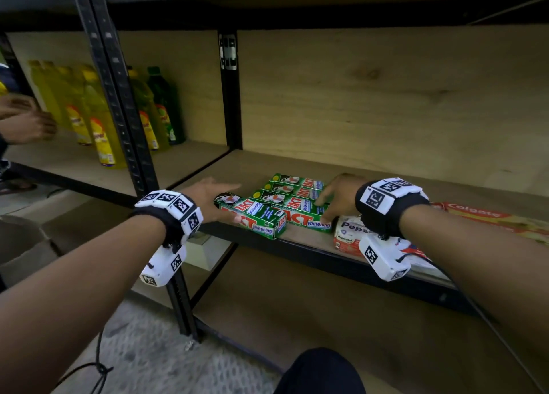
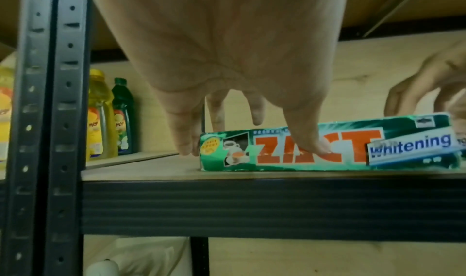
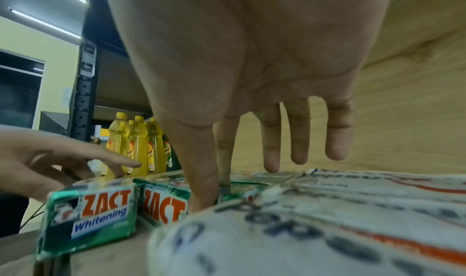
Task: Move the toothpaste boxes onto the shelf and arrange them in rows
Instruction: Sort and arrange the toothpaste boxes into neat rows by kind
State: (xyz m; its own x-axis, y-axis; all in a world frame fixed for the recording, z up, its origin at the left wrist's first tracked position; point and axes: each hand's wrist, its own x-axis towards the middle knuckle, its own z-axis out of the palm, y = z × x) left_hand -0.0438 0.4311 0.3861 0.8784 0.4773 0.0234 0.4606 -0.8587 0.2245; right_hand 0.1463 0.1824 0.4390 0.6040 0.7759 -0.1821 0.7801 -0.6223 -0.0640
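Observation:
Several green Zact toothpaste boxes lie side by side on the wooden shelf (image 1: 386, 167). The front box (image 1: 252, 218) (image 2: 277, 158) (image 3: 93, 216) sits slightly askew at the shelf's front edge. My left hand (image 1: 217, 197) (image 2: 254, 119) is at its left end, thumb touching the front face, one finger against the end, fingers straight. My right hand (image 1: 329, 203) (image 3: 214, 190) is at the right ends of the boxes: thumb against the end of the second box (image 1: 300, 215) (image 3: 163, 206), index finger on top, other fingers straight and free. Two more boxes (image 1: 297, 185) lie behind.
A white Pepsodent box (image 1: 347, 233) (image 3: 327, 220) lies under my right wrist, with a red Colgate box (image 1: 487, 215) further right. Yellow bottles (image 1: 98, 126) and a green bottle (image 1: 163, 105) stand left of the black upright (image 1: 118, 96). Another person's hand (image 1: 26, 123) is at far left.

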